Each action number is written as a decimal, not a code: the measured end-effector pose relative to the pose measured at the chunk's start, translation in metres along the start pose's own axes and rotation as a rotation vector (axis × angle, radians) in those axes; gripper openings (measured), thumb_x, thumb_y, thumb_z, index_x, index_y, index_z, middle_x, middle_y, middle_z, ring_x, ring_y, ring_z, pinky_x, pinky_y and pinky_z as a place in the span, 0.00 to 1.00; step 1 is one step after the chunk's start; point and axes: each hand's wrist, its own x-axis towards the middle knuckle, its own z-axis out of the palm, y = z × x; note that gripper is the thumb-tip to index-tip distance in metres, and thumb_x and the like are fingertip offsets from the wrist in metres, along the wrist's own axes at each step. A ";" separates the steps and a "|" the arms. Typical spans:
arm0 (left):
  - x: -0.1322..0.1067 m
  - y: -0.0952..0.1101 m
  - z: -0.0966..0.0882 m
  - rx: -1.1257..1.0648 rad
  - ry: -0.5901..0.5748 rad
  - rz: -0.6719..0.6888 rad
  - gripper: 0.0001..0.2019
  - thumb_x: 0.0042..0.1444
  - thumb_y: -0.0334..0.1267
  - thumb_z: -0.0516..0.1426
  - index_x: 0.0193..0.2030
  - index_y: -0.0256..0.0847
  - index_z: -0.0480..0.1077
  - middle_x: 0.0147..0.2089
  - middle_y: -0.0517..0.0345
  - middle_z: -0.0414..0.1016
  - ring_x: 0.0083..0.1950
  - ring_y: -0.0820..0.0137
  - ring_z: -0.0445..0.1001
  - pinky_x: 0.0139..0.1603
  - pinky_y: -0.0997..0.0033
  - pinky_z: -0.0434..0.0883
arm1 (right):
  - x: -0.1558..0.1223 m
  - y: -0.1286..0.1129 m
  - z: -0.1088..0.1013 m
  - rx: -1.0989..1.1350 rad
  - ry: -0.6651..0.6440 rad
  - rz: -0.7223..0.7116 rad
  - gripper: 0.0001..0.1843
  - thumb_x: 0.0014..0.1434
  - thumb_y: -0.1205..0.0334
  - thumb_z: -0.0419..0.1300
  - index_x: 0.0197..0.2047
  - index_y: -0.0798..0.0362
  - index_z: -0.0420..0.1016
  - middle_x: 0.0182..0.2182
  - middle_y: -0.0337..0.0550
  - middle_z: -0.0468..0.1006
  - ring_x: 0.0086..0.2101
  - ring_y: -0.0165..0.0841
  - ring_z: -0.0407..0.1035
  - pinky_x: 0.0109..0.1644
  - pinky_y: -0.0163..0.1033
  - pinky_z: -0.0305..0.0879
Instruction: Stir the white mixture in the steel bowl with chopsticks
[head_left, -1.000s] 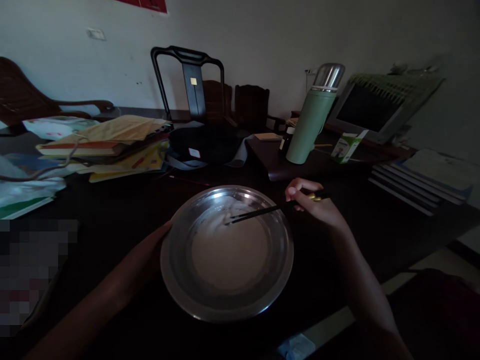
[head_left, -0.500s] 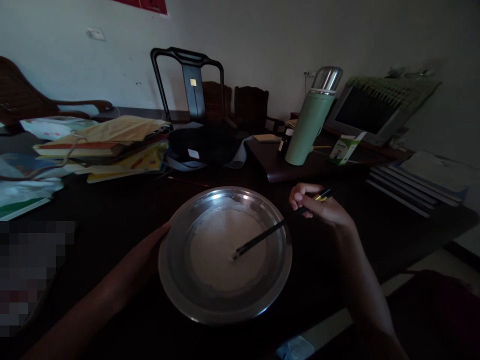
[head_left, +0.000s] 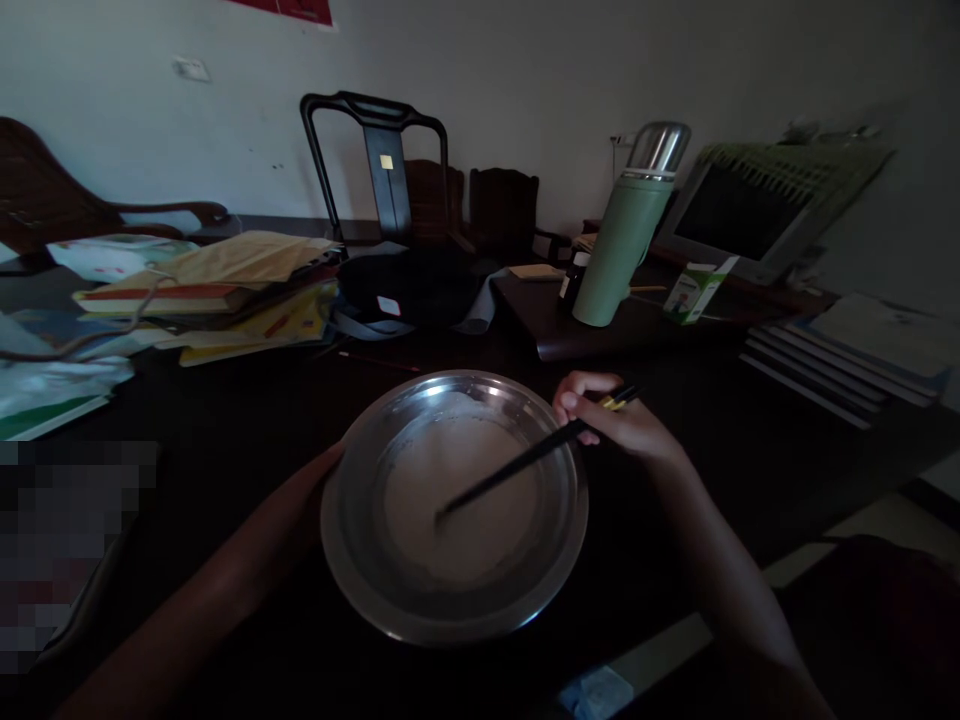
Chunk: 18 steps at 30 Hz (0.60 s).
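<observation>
A wide stainless steel bowl [head_left: 435, 630] stands on the dark table in front of me, with a smooth, pale, batter-like liquid [head_left: 480, 545] in it. My left hand [head_left: 313, 485] is against the bowl's left side, holding it; its fingers are mostly hidden behind the rim. Over the right rim, my right hand [head_left: 611, 415] is closed around a pair of black chopsticks [head_left: 514, 466] with gold bands near the top. They slant down to the left, and their tips dip into the liquid near the middle.
Behind the bowl lie a black bag [head_left: 420, 290] and a thin pencil-like stick [head_left: 379, 362]. Papers and envelopes [head_left: 225, 265] pile up at left. To the right are a green thermos [head_left: 626, 245], a dark bottle [head_left: 574, 280], a small box [head_left: 690, 295], stacked books [head_left: 847, 365] and a monitor [head_left: 739, 215].
My right hand has moved left, closer to the bowl's rim. The chopstick tips have shifted left through the liquid. My left hand stays at the bowl's side.
</observation>
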 end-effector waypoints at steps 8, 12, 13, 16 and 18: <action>0.009 -0.005 -0.008 0.011 -0.058 0.027 0.21 0.47 0.54 0.59 0.44 0.46 0.73 0.47 0.63 0.78 0.42 0.70 0.77 0.34 0.77 0.74 | -0.008 -0.002 -0.018 -0.047 -0.022 0.015 0.19 0.56 0.52 0.60 0.21 0.55 0.65 0.22 0.36 0.69 0.16 0.20 0.55 0.16 0.28 0.49; 0.007 -0.004 -0.008 0.000 -0.067 0.012 0.15 0.47 0.53 0.59 0.39 0.48 0.75 0.43 0.67 0.79 0.40 0.72 0.77 0.34 0.79 0.73 | 0.001 0.003 -0.001 0.021 0.013 0.027 0.19 0.57 0.49 0.58 0.23 0.54 0.66 0.20 0.35 0.68 0.16 0.20 0.55 0.16 0.28 0.50; 0.005 -0.003 -0.006 -0.006 -0.049 0.009 0.14 0.47 0.52 0.59 0.37 0.48 0.75 0.41 0.67 0.80 0.40 0.72 0.77 0.34 0.79 0.73 | 0.003 0.004 0.002 0.011 0.083 0.021 0.19 0.57 0.49 0.58 0.23 0.54 0.65 0.18 0.34 0.67 0.15 0.20 0.55 0.17 0.28 0.50; 0.000 -0.001 -0.003 0.004 -0.041 0.008 0.16 0.44 0.53 0.60 0.36 0.46 0.76 0.39 0.63 0.80 0.40 0.67 0.77 0.34 0.75 0.73 | 0.005 0.004 -0.005 -0.025 0.193 0.026 0.20 0.56 0.49 0.59 0.21 0.54 0.63 0.17 0.32 0.64 0.15 0.20 0.54 0.15 0.28 0.47; -0.002 0.000 0.000 0.045 -0.047 0.045 0.20 0.42 0.54 0.60 0.38 0.45 0.76 0.40 0.60 0.80 0.42 0.64 0.77 0.36 0.72 0.74 | 0.001 0.003 -0.015 -0.002 0.108 0.052 0.20 0.55 0.51 0.60 0.21 0.55 0.63 0.19 0.34 0.67 0.15 0.19 0.54 0.15 0.27 0.46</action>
